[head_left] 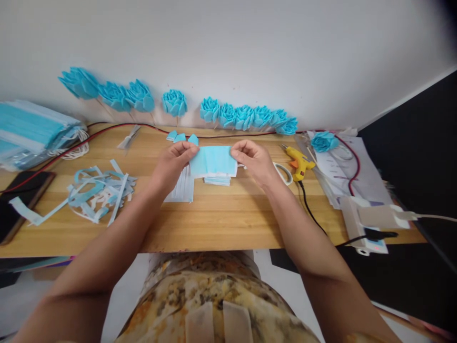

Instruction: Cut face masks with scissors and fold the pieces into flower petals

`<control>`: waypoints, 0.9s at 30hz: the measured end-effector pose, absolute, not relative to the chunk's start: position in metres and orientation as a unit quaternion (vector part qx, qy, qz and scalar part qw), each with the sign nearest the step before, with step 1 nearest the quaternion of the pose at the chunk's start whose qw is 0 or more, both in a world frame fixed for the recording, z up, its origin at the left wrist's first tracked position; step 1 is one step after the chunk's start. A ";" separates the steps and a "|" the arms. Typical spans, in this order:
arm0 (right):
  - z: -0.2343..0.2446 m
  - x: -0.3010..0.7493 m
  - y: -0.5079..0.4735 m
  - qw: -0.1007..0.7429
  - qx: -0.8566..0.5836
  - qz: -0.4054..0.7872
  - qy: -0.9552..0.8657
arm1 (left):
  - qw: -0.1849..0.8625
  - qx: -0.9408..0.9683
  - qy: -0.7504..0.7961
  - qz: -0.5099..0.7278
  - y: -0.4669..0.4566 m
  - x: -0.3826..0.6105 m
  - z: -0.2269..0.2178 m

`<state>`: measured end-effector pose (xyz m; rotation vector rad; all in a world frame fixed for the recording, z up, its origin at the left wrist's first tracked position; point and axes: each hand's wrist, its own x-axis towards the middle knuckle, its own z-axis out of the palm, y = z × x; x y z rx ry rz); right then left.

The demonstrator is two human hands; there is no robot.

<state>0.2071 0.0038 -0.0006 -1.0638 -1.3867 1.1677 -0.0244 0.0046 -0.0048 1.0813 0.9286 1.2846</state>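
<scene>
Stretched between my two hands is a light-blue piece of face mask fabric (pixel 213 161) with a white lower edge. My left hand (pixel 176 162) pinches its left side, and my right hand (pixel 253 162) pinches the right side. Below it, a small stack of blue fabric pieces (pixel 217 181) lies on the wooden table (pixel 214 219). A pale pleated mask piece (pixel 183 186) rests by my left wrist. Just behind my left hand are a few small folded blue petals (pixel 179 137). Scissors (pixel 284 173), only partly visible, lie beside my right wrist.
Blue fabric flowers (pixel 174 102) on sticks lean along the wall. A yellow glue gun (pixel 299 162) and a power strip (pixel 360 224) are at right. Cut strips (pixel 98 193), a phone (pixel 24 195) and a pack of masks (pixel 34 131) occupy the left. A red-black cable (pixel 150 126) runs along the back.
</scene>
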 end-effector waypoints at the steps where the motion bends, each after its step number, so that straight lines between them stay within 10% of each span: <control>1: -0.001 0.206 0.005 0.498 -0.440 0.475 -0.577 | 0.570 0.468 0.400 0.545 0.005 -0.024 -0.006; 27: -0.001 0.214 0.006 0.499 -0.440 0.406 -0.627 | 0.536 0.521 0.389 0.539 0.007 -0.024 -0.007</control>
